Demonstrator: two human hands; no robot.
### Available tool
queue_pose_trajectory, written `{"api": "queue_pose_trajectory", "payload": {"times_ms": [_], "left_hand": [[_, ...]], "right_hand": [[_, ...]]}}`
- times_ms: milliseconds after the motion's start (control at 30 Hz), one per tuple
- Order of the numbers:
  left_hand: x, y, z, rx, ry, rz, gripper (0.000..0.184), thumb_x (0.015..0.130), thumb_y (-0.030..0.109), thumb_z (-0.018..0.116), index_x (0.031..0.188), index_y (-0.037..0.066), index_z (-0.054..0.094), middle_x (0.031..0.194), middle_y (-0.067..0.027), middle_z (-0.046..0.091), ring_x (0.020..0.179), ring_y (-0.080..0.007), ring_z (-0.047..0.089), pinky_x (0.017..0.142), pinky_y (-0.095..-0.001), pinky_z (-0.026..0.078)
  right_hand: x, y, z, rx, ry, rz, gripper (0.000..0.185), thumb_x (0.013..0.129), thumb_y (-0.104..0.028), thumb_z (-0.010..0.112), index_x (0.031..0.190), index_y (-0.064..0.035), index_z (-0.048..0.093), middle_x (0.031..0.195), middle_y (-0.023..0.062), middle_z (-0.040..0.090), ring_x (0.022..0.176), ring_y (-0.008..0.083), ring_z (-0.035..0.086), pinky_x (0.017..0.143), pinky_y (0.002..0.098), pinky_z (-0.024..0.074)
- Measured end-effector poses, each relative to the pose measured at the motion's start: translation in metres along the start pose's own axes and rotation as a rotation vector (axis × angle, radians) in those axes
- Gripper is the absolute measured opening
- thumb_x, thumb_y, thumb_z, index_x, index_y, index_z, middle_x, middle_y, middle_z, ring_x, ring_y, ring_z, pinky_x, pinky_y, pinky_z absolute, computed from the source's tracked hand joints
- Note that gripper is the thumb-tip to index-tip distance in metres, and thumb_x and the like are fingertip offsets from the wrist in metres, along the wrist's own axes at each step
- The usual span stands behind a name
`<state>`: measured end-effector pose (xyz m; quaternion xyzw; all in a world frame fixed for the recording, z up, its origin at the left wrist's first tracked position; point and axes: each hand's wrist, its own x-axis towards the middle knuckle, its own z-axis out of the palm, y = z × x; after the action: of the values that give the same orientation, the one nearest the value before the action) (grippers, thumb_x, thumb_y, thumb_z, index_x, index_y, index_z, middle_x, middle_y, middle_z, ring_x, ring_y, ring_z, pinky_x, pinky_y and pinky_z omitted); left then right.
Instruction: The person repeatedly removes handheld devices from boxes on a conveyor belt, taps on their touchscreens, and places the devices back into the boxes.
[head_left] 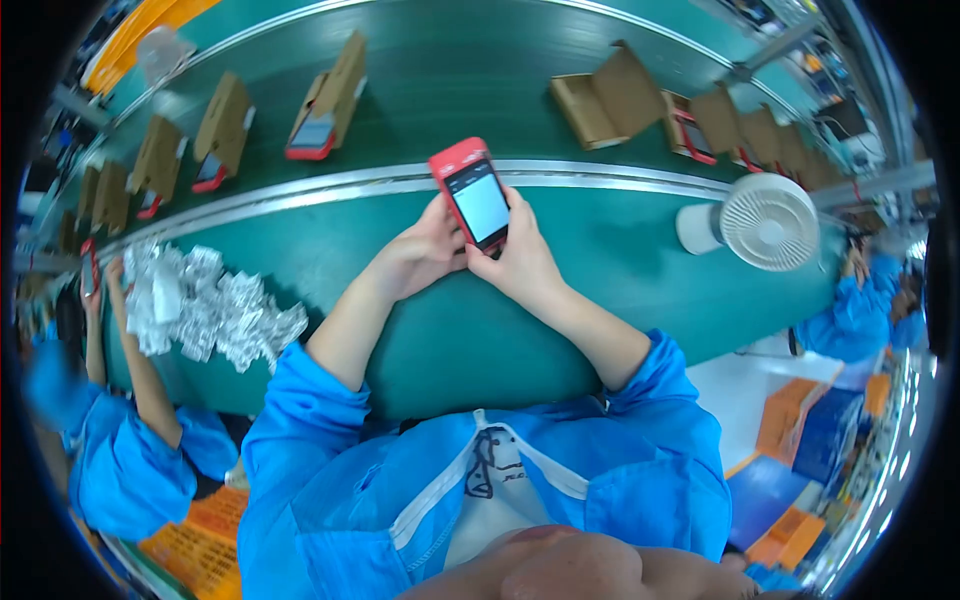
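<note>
A red handheld terminal (478, 200) with a lit, pale screen is tilted up in front of me, over the green worktop. My right hand (520, 255) wraps round its lower right side, the thumb near the bottom of the screen. At its lower left edge, my left hand (425, 248) is curled against the casing, with some of its fingers hidden behind the terminal. Both hands are closed on this one device, and its back is out of sight.
Beyond a metal rail, open cardboard boxes (607, 98) line the green belt, several with red devices inside. Crumpled silvery wrappers (205, 305) lie left of me. A white fan (768, 222) stands at right. Co-workers in blue are on both sides, one (140, 450) holding a red device.
</note>
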<state>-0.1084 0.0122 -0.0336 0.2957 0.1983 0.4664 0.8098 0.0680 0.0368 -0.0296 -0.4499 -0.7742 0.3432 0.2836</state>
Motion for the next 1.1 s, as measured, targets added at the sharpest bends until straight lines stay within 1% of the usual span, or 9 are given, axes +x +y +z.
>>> {"api": "queue_pose_trajectory", "payload": {"times_ms": [133, 167, 267, 400, 567, 700, 833, 1000, 1100], "left_hand": [[-0.001, -0.003, 0.001, 0.053, -0.067, -0.112, 0.093, 0.071, 0.016, 0.064, 0.149, 0.015, 0.014, 0.149, -0.0143, 0.024, 0.135, -0.0325, 0.031, 0.105, -0.0485, 0.034], [-0.002, -0.005, -0.002, 0.104, -0.094, -0.114, 0.086, 0.077, 0.018, 0.063, 0.149, 0.014, 0.016, 0.149, -0.0154, 0.024, 0.134, -0.0325, 0.033, 0.103, -0.0483, 0.037], [-0.001, 0.000, 0.002, 0.137, -0.033, -0.154, 0.081, 0.080, 0.018, 0.061, 0.148, 0.013, 0.018, 0.147, -0.0161, 0.028, 0.132, -0.0321, 0.036, 0.102, -0.0475, 0.039], [-0.001, -0.005, -0.002, 0.142, -0.059, -0.143, 0.072, 0.085, 0.019, 0.059, 0.146, 0.011, 0.022, 0.143, -0.0163, 0.033, 0.128, -0.0304, 0.041, 0.101, -0.0454, 0.040], [-0.001, -0.006, -0.002, 0.130, -0.076, -0.127, 0.067, 0.086, 0.017, 0.057, 0.144, 0.010, 0.025, 0.141, -0.0169, 0.036, 0.126, -0.0314, 0.043, 0.101, -0.0465, 0.040], [0.003, -0.011, 0.002, 0.142, -0.089, -0.121, 0.063, 0.087, 0.016, 0.055, 0.143, 0.010, 0.027, 0.140, -0.0172, 0.038, 0.125, -0.0326, 0.044, 0.100, -0.0474, 0.040], [-0.001, -0.006, 0.002, 0.158, -0.049, -0.139, 0.062, 0.089, 0.019, 0.056, 0.143, 0.009, 0.027, 0.139, -0.0159, 0.039, 0.125, -0.0303, 0.044, 0.100, -0.0460, 0.041], [-0.005, -0.003, -0.002, 0.150, -0.022, -0.151, 0.056, 0.091, 0.019, 0.055, 0.140, 0.006, 0.031, 0.135, -0.0146, 0.043, 0.121, -0.0258, 0.048, 0.099, -0.0419, 0.044], [-0.001, -0.005, -0.004, 0.162, -0.064, -0.183, 0.043, 0.091, 0.016, 0.055, 0.130, 0.003, 0.043, 0.126, -0.0147, 0.051, 0.117, -0.0231, 0.052, 0.098, -0.0383, 0.044]], "right_hand": [[0.014, 0.018, -0.041, 0.219, 0.154, 0.125, 0.069, 0.073, -0.018, 0.070, 0.129, 0.0058, 0.037, 0.113, 0.0234, 0.056, 0.103, 0.0288, 0.060, 0.085, 0.0358, 0.0490], [0.021, 0.021, -0.056, 0.153, 0.263, 0.206, 0.064, 0.074, -0.018, 0.069, 0.125, 0.0072, 0.041, 0.103, 0.0203, 0.061, 0.096, 0.0262, 0.062, 0.082, 0.0346, 0.0491], [0.051, 0.077, -0.103, -0.033, 0.536, 0.171, 0.068, 0.072, -0.022, 0.068, 0.123, 0.0138, 0.040, 0.103, 0.0259, 0.061, 0.093, 0.0307, 0.063, 0.082, 0.0361, 0.0493], [0.078, 0.116, -0.145, -0.288, 0.303, 0.240, 0.068, 0.065, -0.029, 0.069, 0.114, 0.0127, 0.049, 0.107, 0.0294, 0.058, 0.101, 0.0393, 0.059, 0.088, 0.0391, 0.0475], [0.092, 0.121, -0.128, -0.391, 0.410, 0.407, 0.068, 0.070, -0.043, 0.067, 0.110, 0.0100, 0.052, 0.108, 0.0291, 0.059, 0.105, 0.0392, 0.058, 0.091, 0.0417, 0.0461], [0.102, 0.104, -0.115, -0.459, 0.518, 0.519, 0.069, 0.072, -0.047, 0.065, 0.109, 0.0077, 0.046, 0.100, 0.0282, 0.060, 0.093, 0.0406, 0.062, 0.082, 0.0439, 0.0507], [0.108, 0.098, -0.112, -0.515, 0.505, 0.470, 0.069, 0.074, -0.047, 0.065, 0.112, 0.0057, 0.043, 0.101, 0.0278, 0.058, 0.089, 0.0391, 0.063, 0.075, 0.0435, 0.0533], [0.095, 0.054, -0.102, -0.987, 0.563, 0.282, 0.064, 0.079, -0.051, 0.062, 0.108, 0.0035, 0.046, 0.096, 0.0206, 0.058, 0.083, 0.0354, 0.063, 0.070, 0.0455, 0.0523], [0.095, -0.003, -0.056, -0.711, 0.282, 0.042, 0.061, 0.080, -0.051, 0.062, 0.105, 0.0038, 0.050, 0.097, 0.0213, 0.060, 0.088, 0.0344, 0.063, 0.074, 0.0441, 0.0510]]}}
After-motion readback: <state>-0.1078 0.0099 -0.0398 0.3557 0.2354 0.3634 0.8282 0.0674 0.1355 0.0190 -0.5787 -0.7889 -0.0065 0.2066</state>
